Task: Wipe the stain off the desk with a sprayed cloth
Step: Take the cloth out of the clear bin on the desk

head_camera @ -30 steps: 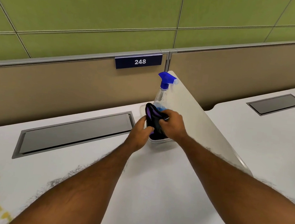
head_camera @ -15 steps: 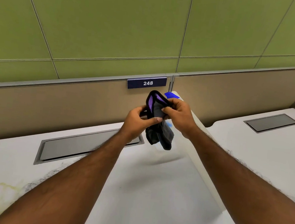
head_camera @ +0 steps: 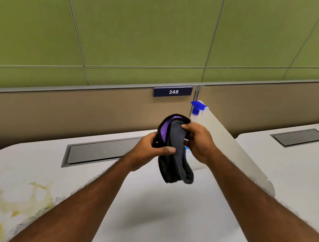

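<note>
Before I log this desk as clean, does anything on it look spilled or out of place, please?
Yes: a yellowish stain streaks the white desk at the near left, not yet wiped; the left hand and right hand hold the cloth clear of it.

Both hands hold a dark grey cloth (head_camera: 176,154) with a purple inner side above the white desk (head_camera: 153,219). The left hand (head_camera: 149,151) grips its lower middle part with the thumb across, and the right hand (head_camera: 199,142) pinches its upper edge. The lower end of the cloth hangs free. Behind it stands a spray bottle (head_camera: 197,109) with a blue head, beside the white divider (head_camera: 231,149). A yellow stain (head_camera: 12,201) lies on the desk at the near left. A grey cable hatch (head_camera: 99,151) is set in the desk, and a plate with "248" (head_camera: 173,91) is on the partition.
</note>
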`<state>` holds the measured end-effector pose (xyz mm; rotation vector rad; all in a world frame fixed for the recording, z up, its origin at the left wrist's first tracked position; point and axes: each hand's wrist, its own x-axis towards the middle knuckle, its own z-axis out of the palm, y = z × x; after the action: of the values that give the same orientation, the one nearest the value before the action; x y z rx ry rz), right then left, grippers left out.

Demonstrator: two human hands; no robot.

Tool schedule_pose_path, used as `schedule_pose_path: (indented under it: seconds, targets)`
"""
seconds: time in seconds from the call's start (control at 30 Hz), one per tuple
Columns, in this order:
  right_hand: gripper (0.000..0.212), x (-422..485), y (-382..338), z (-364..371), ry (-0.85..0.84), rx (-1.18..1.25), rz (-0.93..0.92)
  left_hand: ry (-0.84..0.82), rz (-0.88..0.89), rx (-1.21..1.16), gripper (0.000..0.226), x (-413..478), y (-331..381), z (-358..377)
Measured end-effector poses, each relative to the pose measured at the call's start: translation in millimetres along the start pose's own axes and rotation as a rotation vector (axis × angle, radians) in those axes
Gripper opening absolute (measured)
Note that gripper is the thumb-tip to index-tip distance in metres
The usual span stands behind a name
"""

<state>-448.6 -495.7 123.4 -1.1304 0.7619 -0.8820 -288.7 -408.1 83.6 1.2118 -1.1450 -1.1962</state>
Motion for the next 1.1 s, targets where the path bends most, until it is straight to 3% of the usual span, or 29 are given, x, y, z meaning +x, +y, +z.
schedule_pose_path:
  seconds: [0.1, 0.23, 0.3, 0.47, 0.57, 0.67, 0.8, 0.93, 1.1]
  targets:
    - [0.019, -12, 13, -1, 0.029, 0.166, 0.120, 0.054, -0.074, -0.043, 0.060, -14, -14, -3]
    - [0.035, -21, 25, -4, 0.087, 0.224, 0.181, 0.128, -0.160, 0.046, 0.019, -34, -22, -21]
    - [0.031, -22, 29, -8, 0.116, 0.193, 0.200, 0.121, -0.196, 0.067, 0.012, -42, -22, -34]
    - [0.043, -18, 42, -20, 0.160, 0.088, 0.213, 0.083, -0.168, 0.049, 0.023, -51, -20, -59]
    - [0.044, -13, 54, -23, 0.185, 0.113, 0.219, 0.210, -0.067, 0.008, 0.029, -48, -20, -66]
    - [0.030, -7, 67, -25, 0.209, 0.162, 0.258, 0.342, 0.039, -0.090, 0.038, -42, -17, -63]
    - [0.020, 0, 81, -27, 0.216, 0.138, 0.369, 0.373, 0.126, -0.211, 0.047, -32, -12, -58]
    - [0.023, 5, 95, -30, 0.203, 0.121, 0.470, 0.352, 0.082, -0.380, 0.057, -22, -8, -57]
    - [0.021, 15, 105, -33, 0.153, 0.058, 0.508, 0.362, 0.073, -0.391, 0.056, -14, -6, -53]
